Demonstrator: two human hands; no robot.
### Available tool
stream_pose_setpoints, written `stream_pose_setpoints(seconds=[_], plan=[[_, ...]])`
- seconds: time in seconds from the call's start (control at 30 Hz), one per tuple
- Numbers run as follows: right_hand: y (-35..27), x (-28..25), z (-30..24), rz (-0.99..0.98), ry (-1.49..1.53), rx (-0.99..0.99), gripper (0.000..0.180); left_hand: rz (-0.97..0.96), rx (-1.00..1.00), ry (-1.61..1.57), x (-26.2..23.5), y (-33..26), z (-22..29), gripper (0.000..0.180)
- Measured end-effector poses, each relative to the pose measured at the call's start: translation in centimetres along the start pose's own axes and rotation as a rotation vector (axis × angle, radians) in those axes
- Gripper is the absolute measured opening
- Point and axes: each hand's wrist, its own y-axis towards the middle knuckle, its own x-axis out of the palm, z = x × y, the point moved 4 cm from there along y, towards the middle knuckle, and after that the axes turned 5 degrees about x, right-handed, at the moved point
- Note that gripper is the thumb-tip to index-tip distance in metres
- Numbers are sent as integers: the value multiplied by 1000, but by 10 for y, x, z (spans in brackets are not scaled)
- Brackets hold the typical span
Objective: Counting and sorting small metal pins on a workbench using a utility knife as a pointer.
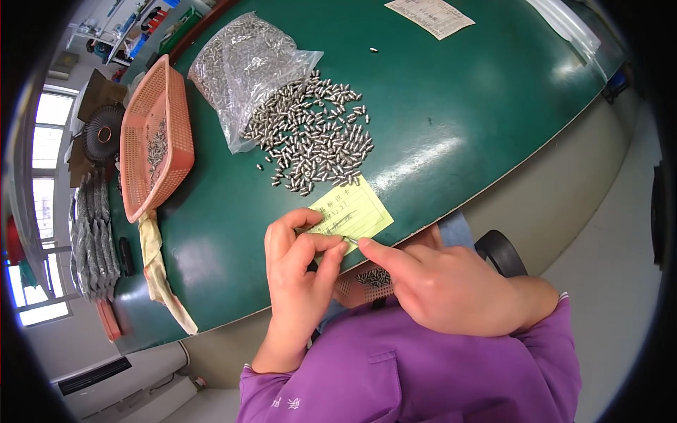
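Over the front edge of the green table, my left hand [300, 257] pinches a small silvery metal part [351, 240] between thumb and index finger. My right hand [451, 285] comes in from the right, its index fingertip at the other end of that part. Its remaining fingers are curled under, and what they hold, if anything, is hidden. Behind the fingers lies a yellow-green printed card [365, 211] with handwriting. Just beyond it spreads a heap of small pointed metal parts [317, 137], spilling from a clear plastic bag [243, 70].
A pink mesh basket [182, 134] with some metal parts stands on the left, a pale cloth strip [159, 268] near it. Filled plastic packs [92, 240] lie at the far left. Below the table edge, another pink basket [345, 290] holds dark parts. A paper slip [434, 15] lies at the back.
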Motion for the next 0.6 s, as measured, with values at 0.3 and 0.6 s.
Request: stream_pose_setpoints(seconds=[0.3,0.6], plan=[[-7,-13,10,115,220,73,52,-103,64,-19,-13,-1,17,24],[-4,-7,17,162,190,7,53,134,44,375,-10,33,-7,14]])
